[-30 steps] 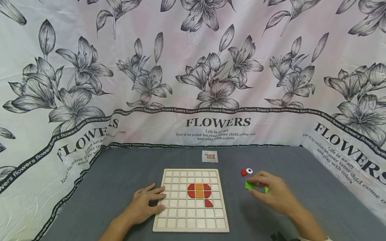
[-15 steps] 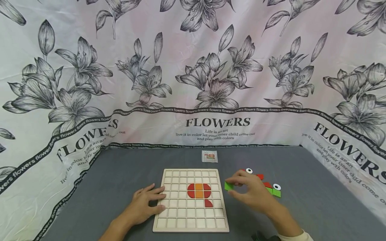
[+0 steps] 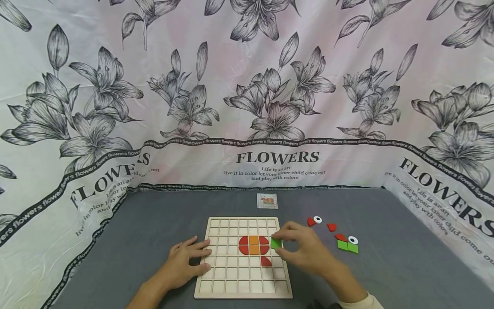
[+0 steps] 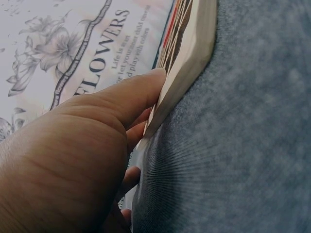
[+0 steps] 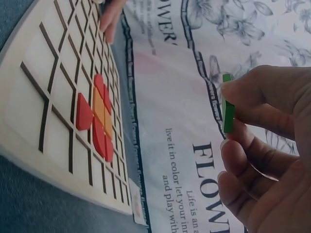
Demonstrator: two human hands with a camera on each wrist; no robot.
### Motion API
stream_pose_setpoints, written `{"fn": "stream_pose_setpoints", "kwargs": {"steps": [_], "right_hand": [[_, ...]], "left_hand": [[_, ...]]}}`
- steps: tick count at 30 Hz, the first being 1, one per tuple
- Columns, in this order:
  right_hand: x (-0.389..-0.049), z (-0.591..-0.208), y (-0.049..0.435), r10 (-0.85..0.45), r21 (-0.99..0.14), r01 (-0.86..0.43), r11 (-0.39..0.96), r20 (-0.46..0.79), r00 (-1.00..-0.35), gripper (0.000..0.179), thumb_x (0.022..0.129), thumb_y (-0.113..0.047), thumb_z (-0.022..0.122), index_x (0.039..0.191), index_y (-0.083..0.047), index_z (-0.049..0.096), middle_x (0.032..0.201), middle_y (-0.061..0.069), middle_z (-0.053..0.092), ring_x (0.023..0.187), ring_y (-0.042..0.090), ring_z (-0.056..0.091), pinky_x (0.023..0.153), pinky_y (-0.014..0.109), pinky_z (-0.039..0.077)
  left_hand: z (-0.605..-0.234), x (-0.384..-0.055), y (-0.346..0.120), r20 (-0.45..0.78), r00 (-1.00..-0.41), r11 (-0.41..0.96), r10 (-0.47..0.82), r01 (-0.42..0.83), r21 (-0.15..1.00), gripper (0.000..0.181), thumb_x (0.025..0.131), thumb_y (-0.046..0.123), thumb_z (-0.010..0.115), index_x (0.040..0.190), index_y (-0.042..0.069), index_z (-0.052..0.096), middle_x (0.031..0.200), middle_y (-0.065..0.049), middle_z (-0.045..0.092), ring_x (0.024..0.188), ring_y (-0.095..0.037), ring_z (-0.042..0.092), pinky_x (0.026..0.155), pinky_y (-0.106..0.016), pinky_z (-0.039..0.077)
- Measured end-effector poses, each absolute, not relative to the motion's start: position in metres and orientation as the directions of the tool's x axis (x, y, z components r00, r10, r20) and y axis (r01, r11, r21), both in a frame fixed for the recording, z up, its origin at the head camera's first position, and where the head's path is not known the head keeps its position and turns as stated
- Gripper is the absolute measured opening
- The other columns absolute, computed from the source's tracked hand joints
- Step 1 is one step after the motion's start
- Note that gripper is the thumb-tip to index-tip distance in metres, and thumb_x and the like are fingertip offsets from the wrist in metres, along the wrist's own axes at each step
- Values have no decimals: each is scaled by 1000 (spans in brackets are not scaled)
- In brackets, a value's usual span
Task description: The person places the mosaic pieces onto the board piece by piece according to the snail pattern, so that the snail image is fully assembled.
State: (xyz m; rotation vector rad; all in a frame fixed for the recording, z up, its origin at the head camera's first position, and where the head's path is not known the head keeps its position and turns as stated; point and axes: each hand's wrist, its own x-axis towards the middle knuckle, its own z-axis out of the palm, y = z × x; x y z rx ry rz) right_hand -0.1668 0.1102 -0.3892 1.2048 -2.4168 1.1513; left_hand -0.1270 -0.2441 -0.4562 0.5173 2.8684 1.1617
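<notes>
A wooden grid board (image 3: 224,274) lies on the grey cloth, with red quarter-round tiles (image 3: 266,261) and orange square tiles (image 3: 254,249) set in its cells. My right hand (image 3: 306,249) pinches a green square tile (image 3: 275,243) between thumb and fingers, over the board's right edge. In the right wrist view that green tile (image 5: 228,104) is seen edge-on, held above the board. My left hand (image 3: 185,264) rests at the board's left edge with fingers spread over the rim. In the left wrist view its thumb (image 4: 146,90) touches the board's side (image 4: 187,63).
Right of the board lie two more green square tiles (image 3: 348,246), several red tiles (image 3: 332,227) and two white ring-eye pieces (image 3: 353,240). A small picture card (image 3: 267,201) lies behind the board. A flower-print curtain (image 3: 278,171) encloses the table's back and sides.
My right hand has carried the green tile leftward from the loose pieces to above the board's right side, uncovering those pieces. My left hand has stayed at the board's edge.
</notes>
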Motion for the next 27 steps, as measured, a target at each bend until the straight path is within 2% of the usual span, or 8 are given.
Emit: {"fn": "stream_pose_setpoints", "kwargs": {"steps": [6, 10, 15, 20, 27], "right_hand": [[-168, -392, 101, -611, -547, -767, 336, 493, -619, 25, 79, -3, 79, 101, -13, 74, 95, -11, 60, 81, 10, 57, 66, 26, 50], [-168, -395, 94, -625, -563, -769, 302, 492, -606, 26, 79, -2, 78, 102, -13, 75, 93, -10, 60, 78, 10, 56, 63, 28, 51], [-169, -402, 84, -634, -595, -741, 311, 451, -628, 25, 79, -1, 77, 103, -8, 74, 93, -9, 60, 83, 19, 57, 67, 34, 51], [-172, -412, 75, -642, -610, -718, 334, 411, -647, 21, 78, -1, 76, 98, -9, 74, 91, -9, 60, 82, 23, 58, 68, 36, 52], [-177, -429, 68, -661, -598, -714, 364, 375, -650, 20, 79, -2, 75, 97, -10, 74, 88, -8, 59, 76, 18, 57, 64, 27, 49]], "left_hand": [[-458, -127, -245, 122, -946, 680, 299, 302, 668, 49, 85, 43, 73, 122, 11, 69, 141, -3, 50, 138, -40, 25, 104, -64, 6], [-458, -127, -245, 121, -946, 681, 300, 301, 667, 49, 84, 42, 73, 122, 11, 69, 141, -3, 50, 138, -40, 25, 103, -64, 6], [-458, -127, -244, 120, -948, 678, 296, 297, 673, 49, 84, 42, 73, 122, 11, 69, 141, -3, 51, 138, -40, 25, 104, -63, 6], [-458, -127, -244, 119, -947, 670, 299, 297, 681, 49, 84, 41, 73, 123, 10, 69, 141, -4, 50, 138, -40, 25, 104, -63, 5], [-458, -128, -245, 120, -942, 651, 314, 305, 695, 49, 86, 39, 72, 124, 9, 68, 141, -6, 50, 138, -40, 26, 104, -62, 6]]}}
